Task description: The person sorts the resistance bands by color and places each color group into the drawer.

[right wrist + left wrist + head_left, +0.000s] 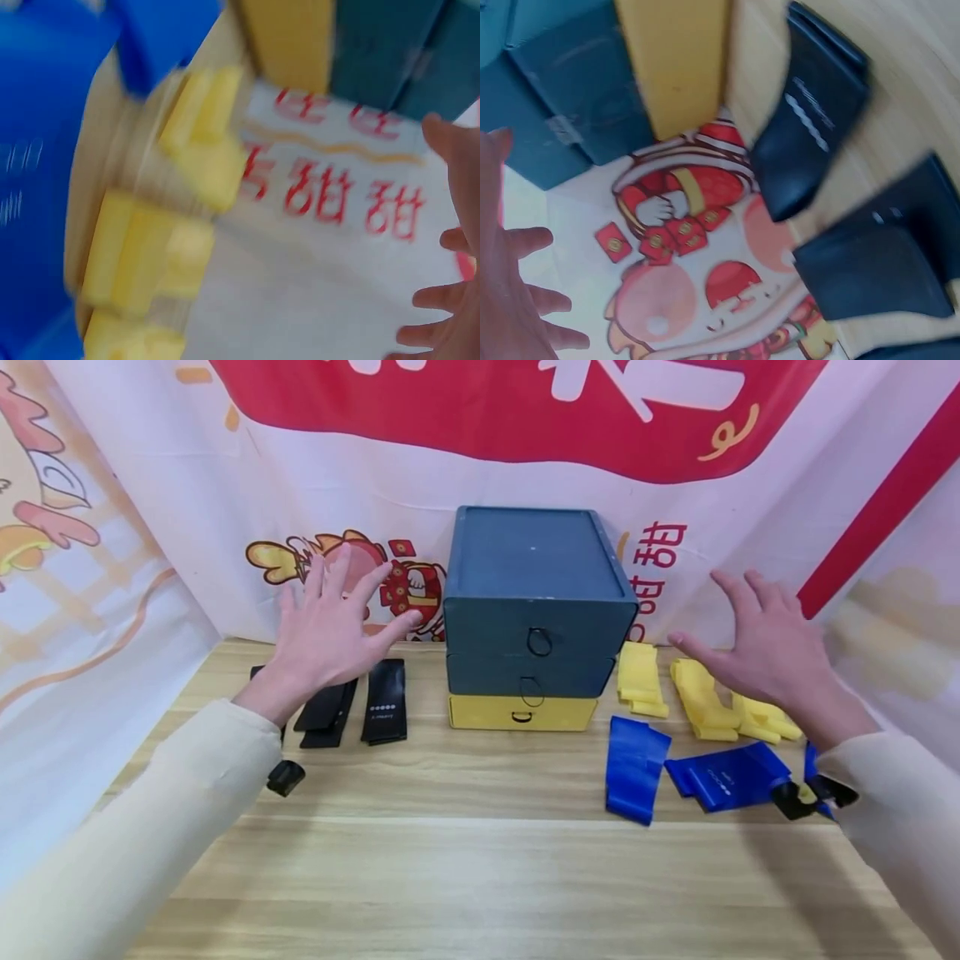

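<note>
Left hand [326,631]: raised, fingers spread. Folded flat black bands [386,702]: near it, on pale wood-grain table [450,877]. Boxy slate-blue-and-yellow drawer stack [540,610]: centre. Folded flat blue bands [637,768], yellow bands [637,677]: right of stack. Right hand [780,647]: raised, fingers spread, well apart from left.

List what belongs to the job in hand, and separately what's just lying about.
Probably the job, near left hand and right hand:
- drawer stack
- black strips
- yellow strips
- blue strips

Probably just surroundings:
- wooden table
- printed cloth
</note>
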Motion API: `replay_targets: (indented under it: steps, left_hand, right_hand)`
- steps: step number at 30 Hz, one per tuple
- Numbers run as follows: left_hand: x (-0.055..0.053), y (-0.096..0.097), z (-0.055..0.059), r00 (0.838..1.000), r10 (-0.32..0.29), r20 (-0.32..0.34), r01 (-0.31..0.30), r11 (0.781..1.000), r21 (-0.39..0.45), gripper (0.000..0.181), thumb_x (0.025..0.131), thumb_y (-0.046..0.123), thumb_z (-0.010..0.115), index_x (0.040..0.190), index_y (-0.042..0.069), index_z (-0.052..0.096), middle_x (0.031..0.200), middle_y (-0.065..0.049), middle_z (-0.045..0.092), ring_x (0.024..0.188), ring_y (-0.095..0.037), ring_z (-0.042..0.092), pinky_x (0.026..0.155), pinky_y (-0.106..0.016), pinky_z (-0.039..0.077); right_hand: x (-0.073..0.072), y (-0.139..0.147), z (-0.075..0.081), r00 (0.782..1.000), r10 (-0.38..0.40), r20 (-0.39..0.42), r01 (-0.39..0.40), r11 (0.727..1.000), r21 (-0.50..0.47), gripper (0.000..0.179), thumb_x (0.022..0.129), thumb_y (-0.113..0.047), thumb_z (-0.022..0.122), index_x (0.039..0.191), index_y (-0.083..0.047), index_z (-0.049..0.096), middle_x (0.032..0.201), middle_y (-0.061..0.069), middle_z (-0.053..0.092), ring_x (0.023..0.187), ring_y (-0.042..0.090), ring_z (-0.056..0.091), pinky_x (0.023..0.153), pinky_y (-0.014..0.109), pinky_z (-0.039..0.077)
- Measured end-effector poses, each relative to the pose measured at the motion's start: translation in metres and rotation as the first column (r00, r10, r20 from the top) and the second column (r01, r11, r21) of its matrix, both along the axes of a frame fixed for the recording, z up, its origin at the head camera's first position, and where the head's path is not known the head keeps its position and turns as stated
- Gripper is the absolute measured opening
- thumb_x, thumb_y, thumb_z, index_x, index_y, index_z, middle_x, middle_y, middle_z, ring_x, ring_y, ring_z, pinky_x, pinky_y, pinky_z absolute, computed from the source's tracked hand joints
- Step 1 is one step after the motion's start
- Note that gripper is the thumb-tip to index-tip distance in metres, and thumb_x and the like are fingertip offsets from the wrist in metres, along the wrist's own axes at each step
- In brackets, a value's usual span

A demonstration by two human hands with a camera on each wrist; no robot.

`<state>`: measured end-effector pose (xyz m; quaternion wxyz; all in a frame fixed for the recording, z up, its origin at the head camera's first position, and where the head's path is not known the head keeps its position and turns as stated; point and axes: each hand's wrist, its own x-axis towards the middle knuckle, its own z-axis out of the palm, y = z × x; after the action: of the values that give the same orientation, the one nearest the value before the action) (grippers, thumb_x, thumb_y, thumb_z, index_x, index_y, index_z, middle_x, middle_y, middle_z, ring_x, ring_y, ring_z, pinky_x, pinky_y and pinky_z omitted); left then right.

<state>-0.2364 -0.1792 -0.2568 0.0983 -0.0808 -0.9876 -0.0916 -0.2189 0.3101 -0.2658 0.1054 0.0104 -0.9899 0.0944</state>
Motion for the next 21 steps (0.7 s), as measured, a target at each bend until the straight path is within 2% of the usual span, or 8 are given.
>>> replay_targets:
  steps: [3,6,8,10,12,14,17,21]
  left_hand:
    - [0.004,0.007,0.006,0.998,-0.044,-0.039,0.049,0.99,0.135,0.084,0.099,0.078,0.037,0.17,0.034,0.026,0.181,-0.013,0.007,0.166,-0.041,0.006,0.124,-0.081,0.009]
    - [0.008,0.015,0.011,0.991,-0.109,-0.08,0.129,0.941,0.311,0.076,0.103,0.07,0.039,0.168,0.03,0.033,0.18,-0.009,0.016,0.167,-0.036,0.012,0.127,-0.077,0.01]
    - [0.01,0.02,0.013,0.981,-0.158,-0.11,0.191,0.883,0.43,0.071,0.106,0.063,0.042,0.167,0.027,0.037,0.179,-0.007,0.02,0.167,-0.032,0.016,0.13,-0.072,0.013]
    - [0.012,0.027,0.014,0.971,-0.199,-0.134,0.24,0.816,0.526,0.066,0.108,0.058,0.043,0.165,0.025,0.04,0.178,-0.003,0.024,0.166,-0.027,0.019,0.133,-0.066,0.013]
    - [0.013,0.035,0.015,0.96,-0.232,-0.156,0.279,0.747,0.603,0.061,0.11,0.054,0.045,0.163,0.024,0.043,0.177,0.003,0.028,0.164,-0.022,0.025,0.133,-0.059,0.021]
    - [0.014,0.044,0.014,0.953,-0.252,-0.166,0.298,0.694,0.655,0.058,0.11,0.051,0.046,0.162,0.024,0.044,0.176,0.007,0.03,0.161,-0.019,0.032,0.131,-0.054,0.029]
    - [0.012,0.058,0.012,0.943,-0.284,-0.172,0.316,0.613,0.724,0.055,0.111,0.046,0.047,0.161,0.024,0.046,0.175,0.011,0.031,0.157,-0.018,0.039,0.129,-0.048,0.036]
    - [0.007,0.073,0.007,0.932,-0.329,-0.153,0.312,0.508,0.803,0.052,0.113,0.04,0.046,0.162,0.023,0.045,0.176,0.012,0.028,0.161,-0.012,0.031,0.132,-0.041,0.031]
  right_hand:
    - [0.013,-0.015,0.006,0.999,-0.011,-0.037,0.007,0.992,-0.129,0.101,0.093,-0.069,0.064,0.171,-0.025,0.018,0.174,0.023,0.024,0.151,0.054,0.034,0.099,0.083,0.045]
    - [0.028,-0.032,0.01,0.997,-0.026,-0.079,0.004,0.962,-0.272,0.089,0.096,-0.065,0.062,0.167,-0.022,0.03,0.166,0.02,0.043,0.14,0.048,0.051,0.098,0.074,0.054]
    - [0.038,-0.045,0.012,0.991,-0.033,-0.131,-0.016,0.936,-0.352,0.078,0.098,-0.063,0.062,0.159,-0.019,0.042,0.155,0.017,0.056,0.129,0.042,0.061,0.096,0.062,0.06]
    - [0.048,-0.058,0.012,0.981,-0.041,-0.191,-0.043,0.909,-0.415,0.065,0.1,-0.059,0.062,0.147,-0.015,0.052,0.141,0.014,0.066,0.117,0.032,0.066,0.093,0.041,0.062]
    - [0.056,-0.071,0.011,0.965,-0.052,-0.257,-0.075,0.884,-0.461,0.053,0.101,-0.055,0.063,0.133,-0.012,0.059,0.125,0.009,0.072,0.104,0.023,0.068,0.085,0.023,0.057]
    - [0.062,-0.084,0.009,0.949,-0.06,-0.308,-0.111,0.855,-0.507,0.045,0.102,-0.051,0.065,0.123,-0.011,0.063,0.111,0.003,0.073,0.092,0.015,0.067,0.076,0.011,0.051]
    - [0.068,-0.102,0.006,0.939,-0.04,-0.34,-0.178,0.792,-0.584,0.038,0.102,-0.046,0.067,0.113,-0.01,0.067,0.098,-0.002,0.071,0.078,0.01,0.069,0.07,0.01,0.053]
    - [0.072,-0.126,0.005,0.949,0.036,-0.312,-0.246,0.706,-0.665,0.037,0.104,-0.045,0.066,0.107,-0.008,0.071,0.091,0.002,0.072,0.071,0.013,0.071,0.068,0.017,0.058]
